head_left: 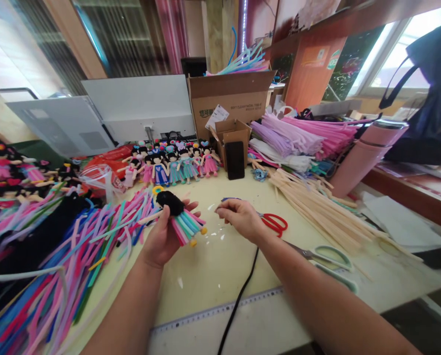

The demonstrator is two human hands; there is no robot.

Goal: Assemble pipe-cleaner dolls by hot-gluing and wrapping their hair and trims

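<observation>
My left hand (160,246) is closed around a pipe-cleaner doll (186,225) with black hair and a skirt of pink, white and teal strands. Small yellow-orange tips show below the skirt, which points to the right. To the right of the doll, apart from it, my right hand (242,219) hovers over the table with thumb and fingers pinched together. Whatever may be between those fingertips is too small to make out. Red-handled scissors (275,224) lie partly behind my right hand, and green-handled scissors (331,259) lie beyond my right forearm.
Loose coloured pipe cleaners (94,236) cover the left side. Finished dolls (172,165) stand in rows at the back, near a phone (235,160) and a cardboard box (235,93). Beige stems (316,212) and a pink flask (366,155) are right. A black cable (238,301) crosses the ruler (205,313).
</observation>
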